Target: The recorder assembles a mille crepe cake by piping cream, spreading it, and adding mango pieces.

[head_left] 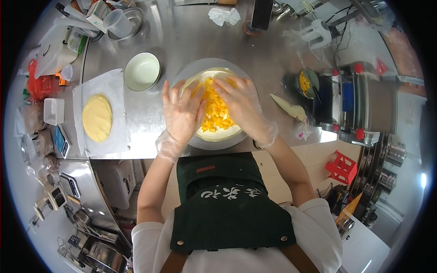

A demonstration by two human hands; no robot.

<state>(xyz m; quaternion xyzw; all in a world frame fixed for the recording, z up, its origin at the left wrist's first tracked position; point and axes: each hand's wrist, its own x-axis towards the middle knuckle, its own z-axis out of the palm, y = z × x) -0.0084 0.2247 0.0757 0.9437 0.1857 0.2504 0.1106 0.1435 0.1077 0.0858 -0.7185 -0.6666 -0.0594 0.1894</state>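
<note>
One round plate [200, 143], bearing a cream-topped cake [216, 136], likely soft, best lifted from beneath; over it, my left hand [183, 109] and right hand [242, 102], gloved, fingers loosely spread. One white bowl [142, 72], nothing visible inside; one smaller dark bowl [313, 76], holding yellow cubes [304, 82], probably slippery like those topping my cake.

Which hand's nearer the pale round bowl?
Left. The left hand is just right of the bowl, toward the person; the right hand is farther right, at the diced yellow fruit.
</note>
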